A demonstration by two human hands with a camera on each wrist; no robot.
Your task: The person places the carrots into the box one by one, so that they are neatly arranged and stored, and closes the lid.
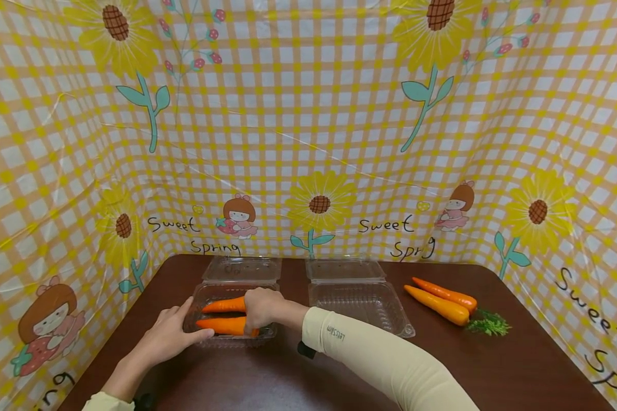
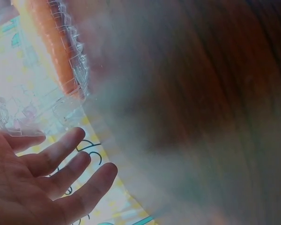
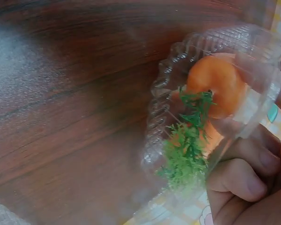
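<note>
Two orange carrots lie side by side in the left clear plastic clamshell box [image 1: 235,341], the rear carrot [image 1: 223,305] and the front carrot [image 1: 221,326]. My right hand [image 1: 263,308] reaches into this box from the right and grips the front carrot near its thick end. In the right wrist view, the front carrot's top [image 3: 215,84] and its green leaves [image 3: 185,159] show through the box wall, beside curled fingers [image 3: 243,176]. My left hand [image 1: 167,334] rests at the box's left side, thumb near the front carrot's tip, fingers extended [image 2: 79,197].
A second clear clamshell box [image 1: 360,305] stands to the right with its lid [image 1: 345,269] raised. Further right, an upper carrot [image 1: 444,292] and a lower carrot [image 1: 437,305] lie with green leaves [image 1: 488,324] on the brown table [image 1: 267,382]. Checked cloth [image 1: 308,114] surrounds the table.
</note>
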